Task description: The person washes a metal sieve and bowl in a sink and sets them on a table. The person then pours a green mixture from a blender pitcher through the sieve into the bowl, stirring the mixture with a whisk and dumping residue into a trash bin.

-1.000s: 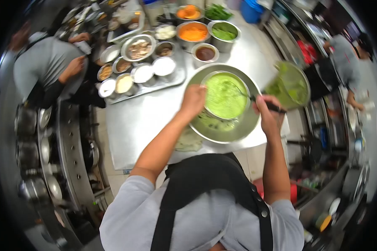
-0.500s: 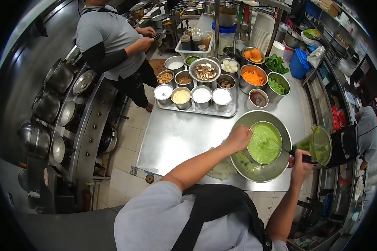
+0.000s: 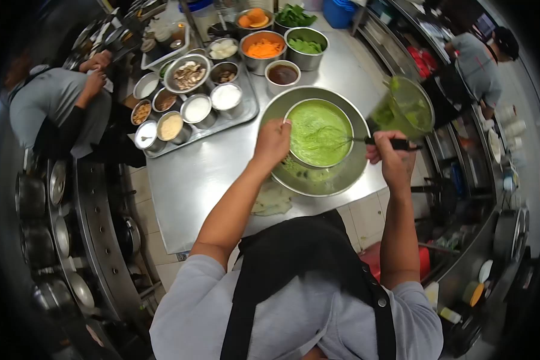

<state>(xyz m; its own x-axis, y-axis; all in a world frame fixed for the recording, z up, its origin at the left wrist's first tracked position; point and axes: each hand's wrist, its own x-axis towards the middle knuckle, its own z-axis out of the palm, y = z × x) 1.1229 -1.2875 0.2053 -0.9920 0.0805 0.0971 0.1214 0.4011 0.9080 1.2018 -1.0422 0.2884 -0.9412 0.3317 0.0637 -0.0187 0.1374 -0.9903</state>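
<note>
- Tabletop, centre: smooth metal, glossy reflections.
- Large bowl, centre: metal, satin sheen.
- Inner pot: metal, bright rim.
- Green mixture: glossy, frothy.
- Whisk handle, right of centre: smooth, apparently plastic.
- Apron, bottom: matt cloth.

The table has a smooth, shiny metal top. A wide metal bowl stands toward its near right corner, and a limp, pale sheet (plastic or cloth, hard to tell) lies by the near edge, just left of the bowl. A metal tray sits toward the far left. Beyond the bowl stand a cup of brown sauce, a pot of orange shreds and a pot of cut greens.
</note>
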